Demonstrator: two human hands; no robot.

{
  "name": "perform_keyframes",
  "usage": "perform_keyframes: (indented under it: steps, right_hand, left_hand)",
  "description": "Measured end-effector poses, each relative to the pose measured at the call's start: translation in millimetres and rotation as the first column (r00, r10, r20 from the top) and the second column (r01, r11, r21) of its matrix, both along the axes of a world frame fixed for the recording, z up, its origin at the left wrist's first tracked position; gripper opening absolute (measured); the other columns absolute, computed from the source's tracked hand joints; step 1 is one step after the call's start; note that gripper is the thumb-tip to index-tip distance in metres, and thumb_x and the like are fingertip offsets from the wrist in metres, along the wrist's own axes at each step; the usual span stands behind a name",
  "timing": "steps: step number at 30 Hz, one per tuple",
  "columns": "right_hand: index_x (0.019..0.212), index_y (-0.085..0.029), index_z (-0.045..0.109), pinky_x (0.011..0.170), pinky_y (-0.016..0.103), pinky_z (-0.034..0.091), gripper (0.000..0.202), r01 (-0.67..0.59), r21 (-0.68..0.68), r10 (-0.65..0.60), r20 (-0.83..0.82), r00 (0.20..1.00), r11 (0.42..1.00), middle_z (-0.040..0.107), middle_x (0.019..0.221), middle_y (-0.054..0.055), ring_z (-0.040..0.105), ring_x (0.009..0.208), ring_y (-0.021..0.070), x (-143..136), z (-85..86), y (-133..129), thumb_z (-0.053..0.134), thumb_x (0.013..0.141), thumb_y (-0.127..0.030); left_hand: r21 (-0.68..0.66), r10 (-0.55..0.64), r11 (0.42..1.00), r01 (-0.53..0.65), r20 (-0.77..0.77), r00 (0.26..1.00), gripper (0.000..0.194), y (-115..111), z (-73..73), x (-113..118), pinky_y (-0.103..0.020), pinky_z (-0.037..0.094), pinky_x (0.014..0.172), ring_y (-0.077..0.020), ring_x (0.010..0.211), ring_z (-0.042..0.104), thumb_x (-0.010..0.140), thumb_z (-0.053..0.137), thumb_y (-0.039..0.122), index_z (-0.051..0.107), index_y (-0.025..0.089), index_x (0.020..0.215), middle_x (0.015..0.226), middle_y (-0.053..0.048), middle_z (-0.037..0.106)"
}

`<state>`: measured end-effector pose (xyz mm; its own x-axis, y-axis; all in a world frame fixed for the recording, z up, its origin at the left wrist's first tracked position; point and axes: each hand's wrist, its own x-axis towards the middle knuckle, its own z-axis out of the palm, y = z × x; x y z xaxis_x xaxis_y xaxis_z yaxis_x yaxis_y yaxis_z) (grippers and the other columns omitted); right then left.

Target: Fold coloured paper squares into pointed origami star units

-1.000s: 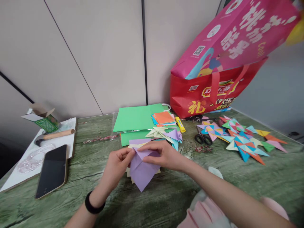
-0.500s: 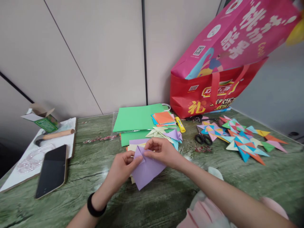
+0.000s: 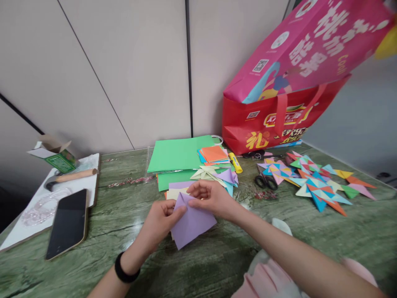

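A sheet of purple origami paper (image 3: 194, 225) is held up between both hands, with a folded corner at its top. My left hand (image 3: 161, 219) pinches its left edge, thumb in front and fingers behind. On the upper right edge, my right hand (image 3: 212, 200) is closed, thumb and index finger on the paper near the fold. Behind the paper, other coloured sheets are partly hidden. Just beyond my hands lie folded pale green pieces (image 3: 206, 172), a folded purple piece (image 3: 228, 176) and a stack of small orange-topped squares (image 3: 214, 154).
Green sheets (image 3: 176, 155) lie at the back. To the right are a yellow glue stick (image 3: 235, 163), black scissors (image 3: 266, 182), folded paper stars (image 3: 321, 188) and a red bag (image 3: 245, 128). On the left are a phone (image 3: 68, 223), a wooden-handled tool (image 3: 76, 175) and a green box (image 3: 60, 161).
The purple paper has shifted and tilted very slightly, its lower corner moving a little left. Both hands keep their grip, almost unmoved.
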<state>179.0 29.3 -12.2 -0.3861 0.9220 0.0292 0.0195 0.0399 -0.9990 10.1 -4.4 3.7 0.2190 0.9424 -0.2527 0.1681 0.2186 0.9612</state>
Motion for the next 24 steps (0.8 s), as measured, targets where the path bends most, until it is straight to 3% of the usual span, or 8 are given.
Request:
perform_keyframes:
  steps: [8, 24]
  right_hand:
    - [0.083, -0.015, 0.058, 0.06, 0.025, 0.045, 0.026, -0.008, 0.003, 0.008, -0.007, 1.0, 1.0, 0.063, 0.07, 0.0, 0.058, 0.06, 0.0106, -1.2, -1.2, 0.1, 0.07, 0.059, -0.019]
    - [0.082, -0.014, 0.059, 0.064, 0.026, 0.046, 0.026, -0.025, 0.003, 0.025, -0.025, 0.999, 1.0, 0.063, 0.072, 0.001, 0.059, 0.064, 0.012, -3.5, -3.1, -0.9, 0.069, 0.059, -0.016]
  left_hand:
    - [-0.028, 0.004, 1.0, -0.003, 0.008, 1.0, 0.025, 0.0, -1.9, 0.5, -0.022, 0.036, 0.048, -0.0144, 0.049, 0.053, 0.064, 0.069, 0.038, 0.064, 0.014, 0.062, 0.05, 0.002, 0.059]
    - [-0.048, -0.035, 0.998, 0.033, -0.037, 0.999, 0.034, 1.1, -6.9, -1.5, -0.019, 0.031, 0.046, -0.0101, 0.049, 0.046, 0.064, 0.067, 0.045, 0.066, 0.01, 0.065, 0.057, 0.0, 0.059]
